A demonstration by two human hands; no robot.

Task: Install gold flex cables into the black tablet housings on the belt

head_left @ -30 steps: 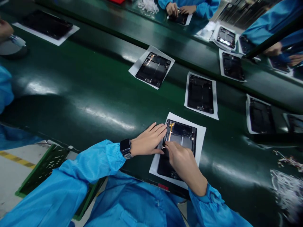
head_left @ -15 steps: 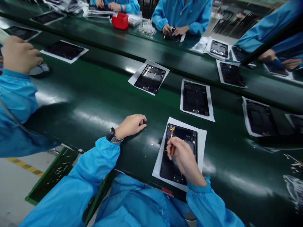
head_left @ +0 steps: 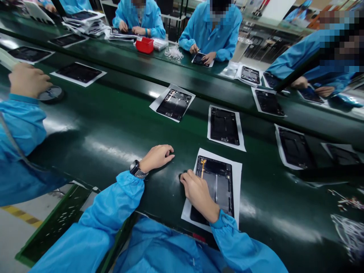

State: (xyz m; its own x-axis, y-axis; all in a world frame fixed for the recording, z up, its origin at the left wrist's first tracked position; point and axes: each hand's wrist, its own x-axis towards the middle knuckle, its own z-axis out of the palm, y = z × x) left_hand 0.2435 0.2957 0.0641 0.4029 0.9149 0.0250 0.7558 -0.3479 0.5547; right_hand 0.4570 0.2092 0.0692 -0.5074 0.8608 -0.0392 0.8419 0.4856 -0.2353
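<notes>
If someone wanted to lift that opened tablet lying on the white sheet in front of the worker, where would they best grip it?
Probably by the long right edge of the tablet, coming from the right. It lies flat on the white sheet with that edge free, while the right hand covers the left edge. The orange ribbon and open innards face up, so fingers should stay on the rim. The left hand rests on the belt apart.

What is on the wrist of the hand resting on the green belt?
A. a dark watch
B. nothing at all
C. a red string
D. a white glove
A: the left hand lies curled on the green belt, and a dark watch sits on its wrist just above the blue sleeve.
</notes>
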